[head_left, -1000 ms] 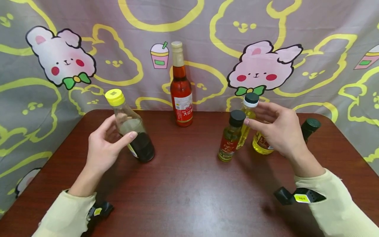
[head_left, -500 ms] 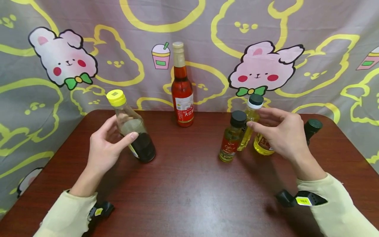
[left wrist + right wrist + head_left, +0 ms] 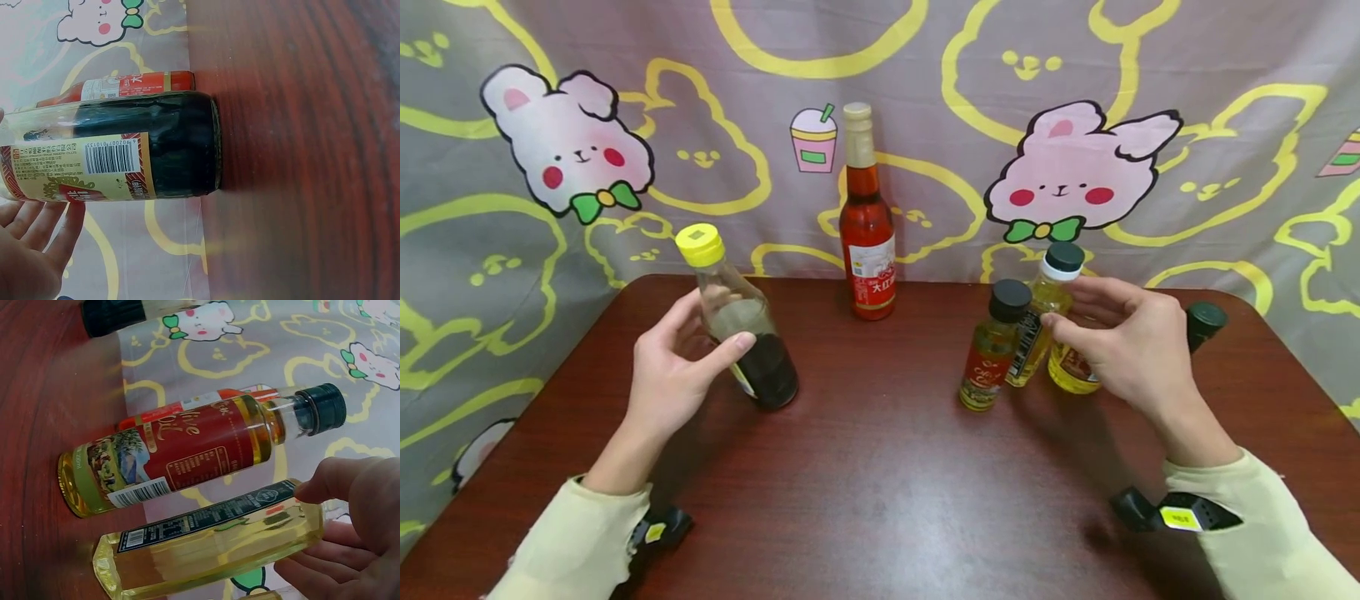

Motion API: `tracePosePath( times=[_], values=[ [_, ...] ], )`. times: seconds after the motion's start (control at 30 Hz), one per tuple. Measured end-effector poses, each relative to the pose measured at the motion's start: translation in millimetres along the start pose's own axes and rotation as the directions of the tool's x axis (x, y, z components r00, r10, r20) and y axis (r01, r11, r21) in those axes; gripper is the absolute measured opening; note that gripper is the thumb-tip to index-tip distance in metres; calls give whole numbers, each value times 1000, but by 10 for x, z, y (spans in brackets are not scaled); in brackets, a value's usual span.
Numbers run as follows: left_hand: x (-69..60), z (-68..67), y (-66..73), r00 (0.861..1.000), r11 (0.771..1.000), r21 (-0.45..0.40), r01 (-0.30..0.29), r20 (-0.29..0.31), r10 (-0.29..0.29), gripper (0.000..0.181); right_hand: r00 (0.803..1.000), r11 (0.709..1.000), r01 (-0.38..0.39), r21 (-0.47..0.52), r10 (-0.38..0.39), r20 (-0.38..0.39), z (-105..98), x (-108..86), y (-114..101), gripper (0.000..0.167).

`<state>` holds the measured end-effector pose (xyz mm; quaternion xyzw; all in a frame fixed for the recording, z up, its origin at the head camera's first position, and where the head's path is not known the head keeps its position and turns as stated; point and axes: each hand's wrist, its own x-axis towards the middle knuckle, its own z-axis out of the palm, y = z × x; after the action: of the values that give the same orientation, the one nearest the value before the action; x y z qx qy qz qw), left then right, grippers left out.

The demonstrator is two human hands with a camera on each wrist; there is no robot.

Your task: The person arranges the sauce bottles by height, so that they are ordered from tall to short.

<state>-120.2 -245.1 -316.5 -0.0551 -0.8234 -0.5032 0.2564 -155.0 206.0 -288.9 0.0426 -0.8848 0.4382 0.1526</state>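
Observation:
In the head view my left hand point(image 3: 666, 367) grips a dark sauce bottle point(image 3: 769, 375) with a yellow cap, at the table's left. Thumb and fingers lie on either side of it; the left wrist view shows its barcode label point(image 3: 112, 155). At the right, my right hand point(image 3: 1138, 346) holds an angular bottle of pale yellow oil point(image 3: 219, 550) between thumb and fingers. That bottle has a dark green cap with a white ring. Close on its left stands a red-labelled olive oil bottle point(image 3: 987, 358), black-capped. Whether the two held bottles touch the table, I cannot tell.
A tall bottle of red liquid point(image 3: 871, 250) stands at the back middle of the brown table point(image 3: 880, 467). Another yellow oil bottle point(image 3: 1070, 373) is partly hidden behind my right hand. Beyond it shows a dark green bottle top point(image 3: 1204, 323). A patterned cloth point(image 3: 925, 83) hangs behind.
My right hand has moved the angular oil bottle a little to the right and nearer, so more of its dark label shows beside the olive oil bottle. My left hand keeps its grip.

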Motion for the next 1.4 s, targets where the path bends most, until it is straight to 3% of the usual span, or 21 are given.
tracePosePath(
  times=[0.3,0.97,1.4],
  values=[
    [3,-1,8,1000,1000,14,0,9,0,53,996,1000,7,-25,-9,-83,69,-52,-38,51],
    [-2,-20,-6,1000,999,52,-3,20,2,53,989,999,48,-25,-51,-138,153,-90,-30,50],
    [10,-111,52,994,997,74,17,105,-24,62,992,996,52,-75,-60,-109,99,-85,-28,51]
  ],
)
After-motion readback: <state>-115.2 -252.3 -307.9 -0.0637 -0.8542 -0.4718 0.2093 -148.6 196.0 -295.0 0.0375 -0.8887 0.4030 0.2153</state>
